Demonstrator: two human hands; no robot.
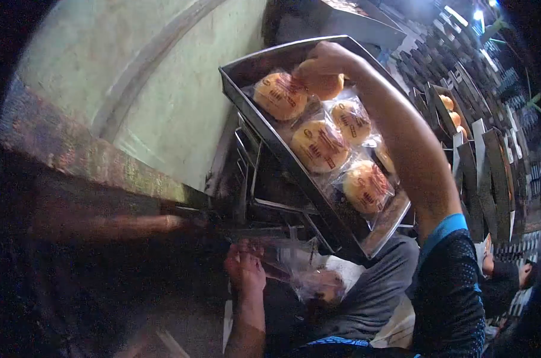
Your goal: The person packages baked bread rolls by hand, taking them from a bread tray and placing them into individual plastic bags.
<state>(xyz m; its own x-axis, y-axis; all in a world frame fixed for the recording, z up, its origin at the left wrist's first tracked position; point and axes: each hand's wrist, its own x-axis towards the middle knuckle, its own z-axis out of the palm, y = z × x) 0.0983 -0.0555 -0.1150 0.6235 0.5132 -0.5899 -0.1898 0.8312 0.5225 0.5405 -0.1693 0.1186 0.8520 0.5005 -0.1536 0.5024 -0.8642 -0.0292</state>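
My right hand (323, 62) reaches into the far end of a dark metal tray (294, 170), its fingers curled on a round golden bun (329, 88). Around it lie several buns in clear printed bags, among them a bagged bun (280, 95) to the left and a larger one (320, 146) nearer to me. Another bagged bun (367, 186) rests by the tray's near end. Low in front of me, my left hand (245, 265) is closed on a clear plastic bag (285, 262). A round brownish shape, partly behind the plastic, is too blurred to name.
Below the tray is a dark metal rack (258, 191). A pale, worn surface (169, 77) fills the upper left. Another person's forearm (109, 227) extends in from the left. Stacked trays (491, 155) stand at the right, one with buns (452, 113).
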